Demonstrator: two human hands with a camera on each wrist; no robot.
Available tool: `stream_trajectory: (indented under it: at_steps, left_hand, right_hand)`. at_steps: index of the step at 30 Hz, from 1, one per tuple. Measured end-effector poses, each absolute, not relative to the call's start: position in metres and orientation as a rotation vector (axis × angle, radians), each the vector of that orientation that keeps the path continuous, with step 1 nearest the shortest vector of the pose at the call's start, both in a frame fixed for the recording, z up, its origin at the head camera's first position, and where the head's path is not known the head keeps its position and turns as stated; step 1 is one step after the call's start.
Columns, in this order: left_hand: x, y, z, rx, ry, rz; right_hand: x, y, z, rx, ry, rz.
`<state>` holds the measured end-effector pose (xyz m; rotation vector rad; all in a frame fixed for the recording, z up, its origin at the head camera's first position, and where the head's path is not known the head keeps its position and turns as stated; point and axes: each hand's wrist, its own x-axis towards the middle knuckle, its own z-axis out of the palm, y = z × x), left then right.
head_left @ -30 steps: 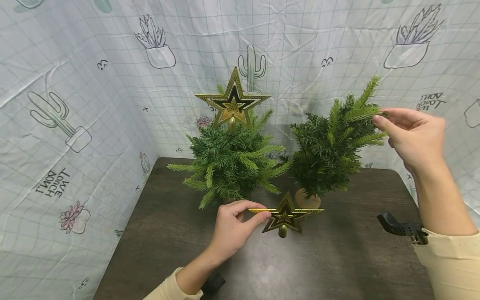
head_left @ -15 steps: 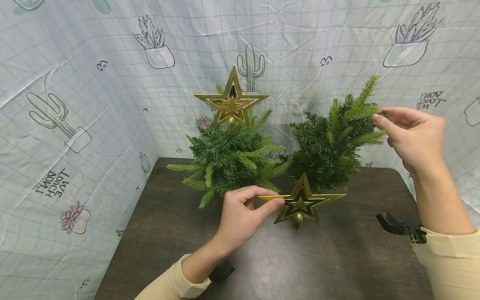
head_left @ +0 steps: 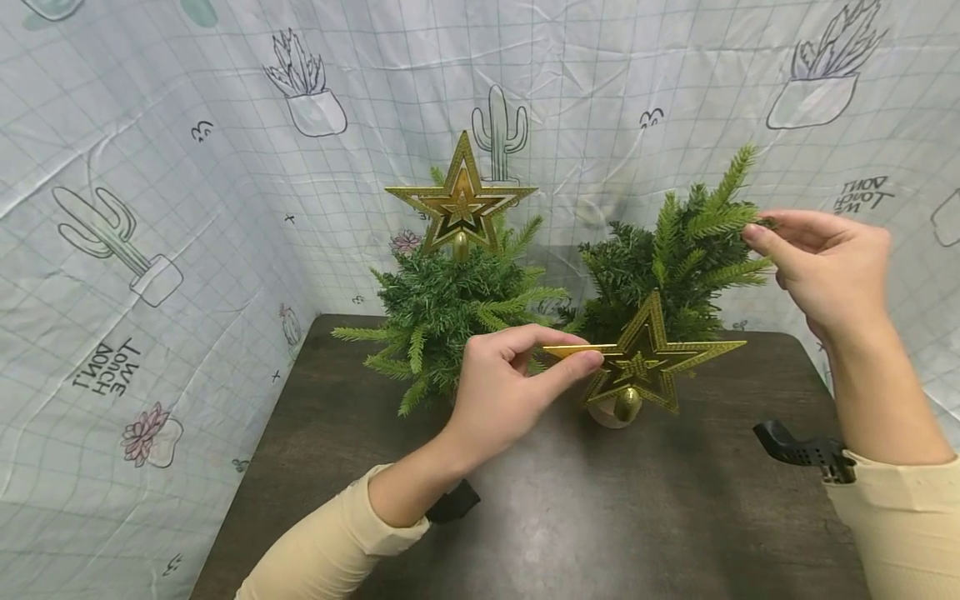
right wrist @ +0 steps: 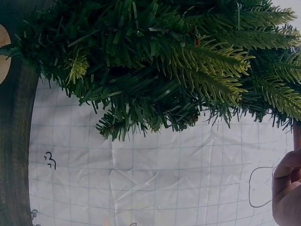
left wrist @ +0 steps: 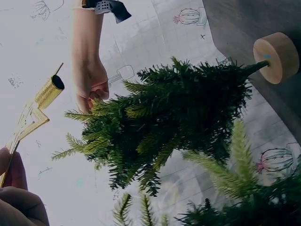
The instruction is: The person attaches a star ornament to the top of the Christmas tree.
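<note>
My left hand (head_left: 510,383) pinches one point of a gold star tree topper (head_left: 637,362) between thumb and fingers. The star hangs in front of the right small Christmas tree (head_left: 637,258), overlapping its lower part in the head view. In the left wrist view the topper's hollow socket (left wrist: 57,82) faces that tree. My right hand (head_left: 832,267) pinches a branch tip at the upper right of the same tree, which stands on a round wooden base (left wrist: 277,59). To the left, another small tree (head_left: 450,308) carries a matching gold star (head_left: 461,200) on its top.
Both trees stand towards the back of a dark wooden table (head_left: 570,517). A white curtain (head_left: 585,75) printed with cacti and grid lines hangs behind and at the sides. Black mounts (head_left: 802,450) are strapped at the wrists.
My left hand has moved up and to the right with the star, bringing it from low on the table to in front of the right tree. My right hand keeps its place at the branch.
</note>
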<state>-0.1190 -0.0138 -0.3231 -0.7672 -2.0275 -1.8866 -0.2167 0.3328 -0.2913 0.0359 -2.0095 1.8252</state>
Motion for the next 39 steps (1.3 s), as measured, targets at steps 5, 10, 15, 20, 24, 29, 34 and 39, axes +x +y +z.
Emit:
stream_trajectory:
  at_steps: [5, 10, 15, 20, 24, 29, 34, 39]
  left_hand:
    - [-0.125, -0.010, -0.307, -0.783, -2.002, -1.896]
    - [-0.132, -0.010, -0.290, -0.787, -1.969, -1.912]
    - [-0.141, -0.005, -0.276, -0.754, -1.965, -1.904]
    - [-0.150, 0.001, -0.265, -0.741, -1.962, -1.916]
    - [-0.158, 0.005, -0.257, -0.760, -1.911, -1.908]
    - [-0.171, 0.010, -0.247, -0.769, -1.857, -1.916]
    - [-0.185, 0.013, -0.240, -0.780, -1.812, -1.969]
    - [-0.196, 0.017, -0.229, -0.732, -1.868, -1.958]
  right_hand:
    - [-0.217, 0.333, -0.291, 0.033, -1.991, 1.858]
    - [-0.217, 0.333, -0.291, 0.034, -2.001, 1.842]
    - [-0.216, 0.333, -0.290, 0.008, -1.997, 1.860]
    - [-0.217, 0.334, -0.291, 0.029, -1.959, 1.910]
    - [-0.218, 0.335, -0.294, 0.109, -1.923, 1.911]
    - [-0.217, 0.335, -0.294, 0.070, -1.950, 1.886]
    - [-0.216, 0.335, -0.291, 0.011, -2.017, 1.838]
    - [-0.216, 0.333, -0.290, 0.032, -1.995, 1.853]
